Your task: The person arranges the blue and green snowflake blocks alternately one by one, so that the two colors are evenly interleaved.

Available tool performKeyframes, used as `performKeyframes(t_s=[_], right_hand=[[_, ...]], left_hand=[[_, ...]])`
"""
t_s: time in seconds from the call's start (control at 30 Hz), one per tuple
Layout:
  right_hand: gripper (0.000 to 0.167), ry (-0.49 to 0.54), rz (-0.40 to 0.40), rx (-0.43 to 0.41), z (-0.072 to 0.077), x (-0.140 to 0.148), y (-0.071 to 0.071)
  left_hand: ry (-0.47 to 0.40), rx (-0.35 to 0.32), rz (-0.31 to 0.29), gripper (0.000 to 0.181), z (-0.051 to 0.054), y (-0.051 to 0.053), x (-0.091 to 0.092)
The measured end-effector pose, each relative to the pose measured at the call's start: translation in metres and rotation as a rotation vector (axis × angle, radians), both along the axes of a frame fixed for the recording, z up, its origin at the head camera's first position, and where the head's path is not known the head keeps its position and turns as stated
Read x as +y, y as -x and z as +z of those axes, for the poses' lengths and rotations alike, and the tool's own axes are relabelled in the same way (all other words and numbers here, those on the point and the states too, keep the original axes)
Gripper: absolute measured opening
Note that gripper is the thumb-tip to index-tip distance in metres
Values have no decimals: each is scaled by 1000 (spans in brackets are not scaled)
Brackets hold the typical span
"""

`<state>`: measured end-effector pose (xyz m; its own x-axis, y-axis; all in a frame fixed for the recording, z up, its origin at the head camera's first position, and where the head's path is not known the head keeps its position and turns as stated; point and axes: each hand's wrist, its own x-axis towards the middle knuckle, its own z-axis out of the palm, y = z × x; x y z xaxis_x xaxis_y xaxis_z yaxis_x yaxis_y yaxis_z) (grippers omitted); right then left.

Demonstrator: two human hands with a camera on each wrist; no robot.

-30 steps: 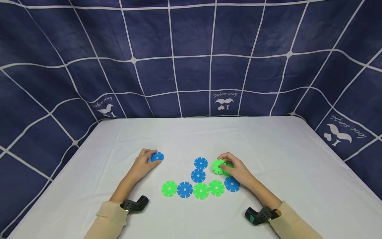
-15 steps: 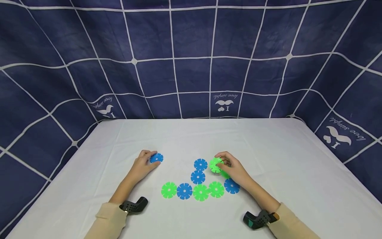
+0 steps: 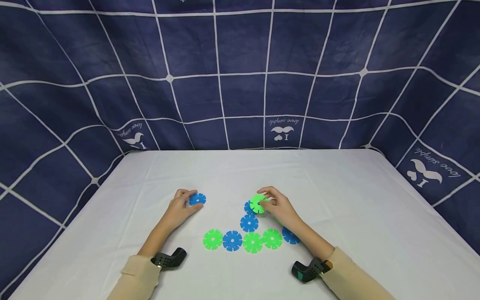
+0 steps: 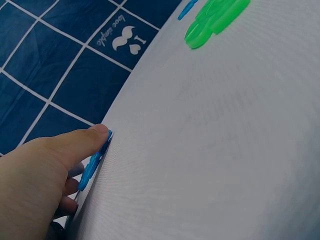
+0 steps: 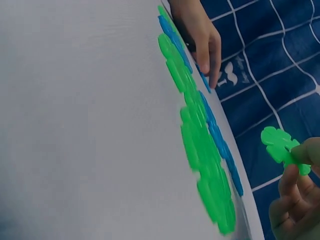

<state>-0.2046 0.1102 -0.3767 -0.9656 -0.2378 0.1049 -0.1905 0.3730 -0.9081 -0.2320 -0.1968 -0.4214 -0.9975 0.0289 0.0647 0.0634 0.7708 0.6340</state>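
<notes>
My right hand [image 3: 280, 206] pinches a green notched snowflake disc [image 3: 257, 203] by its edge. In the right wrist view this green disc [image 5: 280, 145] is raised off the table. From the head it overlaps a blue snowflake disc [image 3: 247, 208], partly hiding it. At the left, my left hand [image 3: 181, 207] holds another blue snowflake disc [image 3: 197, 199] between thumb and fingers, low at the tabletop. The left wrist view shows my thumb on this blue disc's edge [image 4: 95, 162]. Below the partly hidden disc lies one more blue disc [image 3: 249, 223].
A row of flat discs runs across the white table [image 3: 168, 166]: a green disc [image 3: 212, 239], a blue one [image 3: 232, 241], two more green ones and a blue disc [image 3: 290, 236] partly under my right forearm. A dark blue checked cloth [image 3: 240, 96] hangs behind.
My right hand has moved left and slightly away from me with the green disc, from over the right-hand discs to over the topmost blue one. The left hand stays in place.
</notes>
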Motion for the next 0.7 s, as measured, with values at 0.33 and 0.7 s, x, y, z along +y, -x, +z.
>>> performKeyframes(t_s=[0.33,0.7], right_hand=[[30,57,61,-31,-8,-34,14],[33,76,96,-40,-26,-72,35]], left_hand=[[25,7,-2,56,0,-1,1],[28,3,-9,58,0,1,0]])
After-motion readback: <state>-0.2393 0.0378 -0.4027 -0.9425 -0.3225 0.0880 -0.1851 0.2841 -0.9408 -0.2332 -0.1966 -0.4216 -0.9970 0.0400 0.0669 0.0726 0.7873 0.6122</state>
